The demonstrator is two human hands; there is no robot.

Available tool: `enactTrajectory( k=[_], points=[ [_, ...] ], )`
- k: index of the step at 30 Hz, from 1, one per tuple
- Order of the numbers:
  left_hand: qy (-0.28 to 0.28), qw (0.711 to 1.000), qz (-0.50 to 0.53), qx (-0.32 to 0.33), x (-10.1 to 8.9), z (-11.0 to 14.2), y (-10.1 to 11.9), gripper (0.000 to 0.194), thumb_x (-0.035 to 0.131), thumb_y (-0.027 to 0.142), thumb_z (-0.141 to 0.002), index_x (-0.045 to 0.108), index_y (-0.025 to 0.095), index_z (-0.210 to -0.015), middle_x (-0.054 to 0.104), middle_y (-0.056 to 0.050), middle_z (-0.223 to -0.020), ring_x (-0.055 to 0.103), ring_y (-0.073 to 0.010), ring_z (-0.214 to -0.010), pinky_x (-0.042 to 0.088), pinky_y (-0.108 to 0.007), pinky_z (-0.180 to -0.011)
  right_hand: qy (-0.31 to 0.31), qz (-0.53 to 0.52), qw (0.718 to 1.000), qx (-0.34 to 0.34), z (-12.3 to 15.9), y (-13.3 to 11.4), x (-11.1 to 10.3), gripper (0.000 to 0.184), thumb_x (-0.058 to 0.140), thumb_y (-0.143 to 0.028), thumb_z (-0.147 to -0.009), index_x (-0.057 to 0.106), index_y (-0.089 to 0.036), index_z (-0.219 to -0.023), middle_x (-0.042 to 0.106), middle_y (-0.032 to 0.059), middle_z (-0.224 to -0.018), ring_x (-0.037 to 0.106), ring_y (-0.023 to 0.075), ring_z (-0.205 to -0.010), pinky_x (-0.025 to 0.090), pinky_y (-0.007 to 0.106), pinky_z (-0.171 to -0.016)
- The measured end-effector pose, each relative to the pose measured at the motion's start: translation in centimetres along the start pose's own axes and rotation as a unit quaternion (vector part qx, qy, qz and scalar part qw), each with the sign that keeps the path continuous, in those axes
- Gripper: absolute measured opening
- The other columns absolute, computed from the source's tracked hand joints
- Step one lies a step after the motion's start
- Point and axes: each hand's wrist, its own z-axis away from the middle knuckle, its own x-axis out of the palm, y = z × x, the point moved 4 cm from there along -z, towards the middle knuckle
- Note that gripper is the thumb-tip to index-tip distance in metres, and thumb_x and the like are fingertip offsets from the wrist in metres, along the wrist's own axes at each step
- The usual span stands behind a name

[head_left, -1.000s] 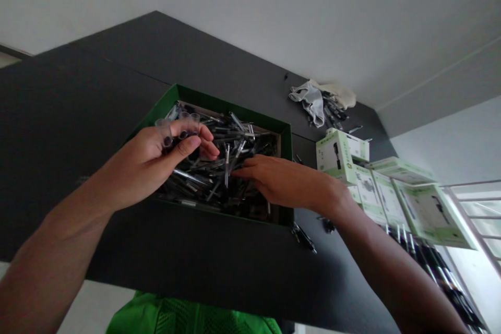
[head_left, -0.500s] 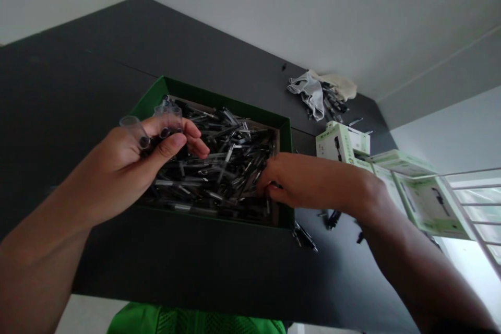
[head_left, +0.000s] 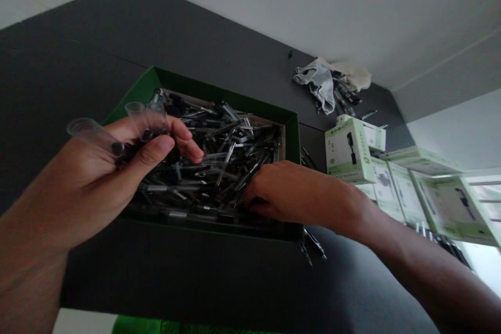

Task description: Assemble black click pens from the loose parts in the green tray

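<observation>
A green box [head_left: 291,130] on the dark table [head_left: 78,47] is full of black and silver pen parts [head_left: 219,162]. My left hand [head_left: 105,167] hovers over the box's left side, its fingers closed round a few clear plastic tubes [head_left: 94,133] with dark ends. My right hand [head_left: 285,190] reaches into the box's near right corner, fingers curled down among the pen parts; what they grip is hidden.
Green and white product boxes [head_left: 348,151] stand in a row at the right. A crumpled grey and white cloth [head_left: 324,81] lies at the table's far edge with dark pens beside it. Loose pens [head_left: 313,245] lie by the box's near right corner.
My left hand has drifted left and nearer with the clear tubes. My right hand has pulled back from the middle of the box to its near right corner, fingers curling.
</observation>
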Motion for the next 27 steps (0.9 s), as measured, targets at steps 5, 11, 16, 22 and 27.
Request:
enactTrajectory(
  k=[5, 11, 16, 22, 27],
  points=[
    [0.007, 1.0, 0.006, 0.008, 0.1, -0.1, 0.0, 0.019, 0.057, 0.037, -0.108, 0.075, 0.034, -0.103, 0.079, 0.012, -0.099, 0.07, -0.0111, -0.1, 0.046, -0.018, -0.1, 0.075, 0.094, 0.993, 0.001, 0.0, -0.8, 0.9, 0.025, 0.06, -0.008, -0.098, 0.081, -0.02, -0.092, 0.082, 0.0054, -0.091, 0.076, 0.02, -0.077, 0.043, 0.029, -0.06],
    [0.002, 1.0, 0.011, 0.011, -0.2, -0.1, -0.4, 0.02, 0.057, 0.039, -0.108, 0.076, 0.034, -0.105, 0.079, 0.011, -0.098, 0.072, -0.0115, -0.098, 0.048, -0.019, -0.099, 0.108, 0.136, 0.985, -0.012, 0.0, -1.8, 1.7, 0.019, 0.067, -0.005, -0.094, 0.078, -0.019, -0.087, 0.08, 0.0035, -0.084, 0.074, 0.0201, -0.069, 0.041, 0.03, -0.054],
    [0.01, 1.0, 0.01, 0.009, -0.1, -0.2, -0.1, 0.02, 0.058, 0.039, -0.107, 0.076, 0.031, -0.106, 0.08, 0.007, -0.098, 0.072, -0.0156, -0.1, 0.051, -0.024, -0.099, 0.1, 0.144, 0.984, -0.004, -0.1, -2.5, 1.5, 0.026, 0.061, 0.001, -0.094, 0.078, -0.018, -0.096, 0.081, 0.0044, -0.092, 0.076, 0.0209, -0.077, 0.044, 0.031, -0.058],
    [-0.007, 1.0, 0.006, -0.014, 0.0, -0.1, 0.7, 0.02, 0.056, 0.038, -0.108, 0.074, 0.029, -0.104, 0.078, 0.004, -0.1, 0.071, -0.0182, -0.103, 0.054, -0.029, -0.099, 0.11, 0.163, 0.98, 0.012, 0.1, -2.0, 1.6, 0.022, 0.062, -0.003, -0.093, 0.078, -0.016, -0.099, 0.08, 0.0074, -0.091, 0.076, 0.0228, -0.076, 0.041, 0.033, -0.056],
    [-0.016, 1.0, 0.004, -0.018, -0.2, 0.0, 0.6, 0.02, 0.056, 0.039, -0.107, 0.074, 0.03, -0.107, 0.079, 0.004, -0.101, 0.073, -0.0186, -0.103, 0.056, -0.029, -0.098, 0.088, 0.144, 0.985, 0.033, 0.3, -0.5, 1.2, 0.014, 0.062, -0.011, -0.096, 0.076, -0.015, -0.098, 0.078, 0.0081, -0.086, 0.074, 0.023, -0.076, 0.041, 0.033, -0.061]
  ],
)
